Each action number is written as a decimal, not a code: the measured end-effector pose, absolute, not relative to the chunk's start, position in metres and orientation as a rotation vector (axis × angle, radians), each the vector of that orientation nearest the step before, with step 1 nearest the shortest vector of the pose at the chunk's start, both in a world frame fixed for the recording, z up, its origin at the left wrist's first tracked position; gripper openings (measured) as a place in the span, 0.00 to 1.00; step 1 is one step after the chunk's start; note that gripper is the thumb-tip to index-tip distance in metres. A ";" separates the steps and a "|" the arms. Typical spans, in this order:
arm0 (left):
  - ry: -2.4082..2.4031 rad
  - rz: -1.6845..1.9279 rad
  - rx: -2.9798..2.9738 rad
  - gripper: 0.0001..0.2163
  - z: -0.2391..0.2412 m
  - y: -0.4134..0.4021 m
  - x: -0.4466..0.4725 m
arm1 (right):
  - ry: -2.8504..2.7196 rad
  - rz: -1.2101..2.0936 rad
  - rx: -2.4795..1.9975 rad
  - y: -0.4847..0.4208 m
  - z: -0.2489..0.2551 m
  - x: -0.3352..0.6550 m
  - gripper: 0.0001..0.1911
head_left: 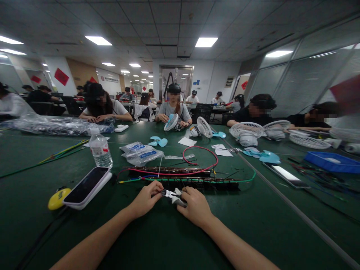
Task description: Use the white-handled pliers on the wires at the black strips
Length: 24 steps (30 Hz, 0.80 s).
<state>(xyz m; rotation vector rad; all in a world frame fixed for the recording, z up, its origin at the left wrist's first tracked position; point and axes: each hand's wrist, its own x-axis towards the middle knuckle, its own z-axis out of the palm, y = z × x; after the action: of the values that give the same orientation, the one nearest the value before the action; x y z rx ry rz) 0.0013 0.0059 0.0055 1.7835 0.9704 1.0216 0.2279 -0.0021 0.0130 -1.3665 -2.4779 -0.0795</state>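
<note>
Near the table's front, my right hand (197,207) is closed around the handles of a pair of cutting pliers (169,194), their jaws pointing left. At the jaw end, the fingers of my left hand (146,199) are pinched together; whatever is between them is too small to make out. Just beyond both hands lie long dark strips (225,185) with a green wire (247,181) and a red wire (157,173) along them. The red wire loops up behind the strips. A pale cable tie (160,167) sticks up from them.
To the left are a phone (88,185), a yellow tape measure (59,198) and a water bottle (101,150). Plastic bags (142,154) lie behind the strips. Farther off are blue fan blades (158,141), fan parts (247,135), a blue tray (332,161) and seated people.
</note>
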 end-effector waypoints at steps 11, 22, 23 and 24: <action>1.013 1.026 1.828 0.06 0.004 0.007 0.001 | -2.513 -0.122 -1.497 -0.008 0.017 0.225 0.11; 0.993 1.025 1.818 0.08 0.002 0.007 0.000 | -2.477 -0.052 -1.374 -0.005 0.017 0.229 0.09; 0.986 1.025 1.814 0.08 0.002 0.007 0.000 | -2.473 -0.053 -1.362 -0.005 0.017 0.229 0.09; 0.978 1.028 1.810 0.08 0.002 0.007 0.000 | -2.471 -0.052 -1.351 -0.005 0.017 0.229 0.09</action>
<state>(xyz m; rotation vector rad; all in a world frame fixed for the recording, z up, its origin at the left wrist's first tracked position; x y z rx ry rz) 0.0002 0.0066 0.0019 1.8104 0.9780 1.0275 0.2291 -0.0051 0.0165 -1.3514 -2.4706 -0.0520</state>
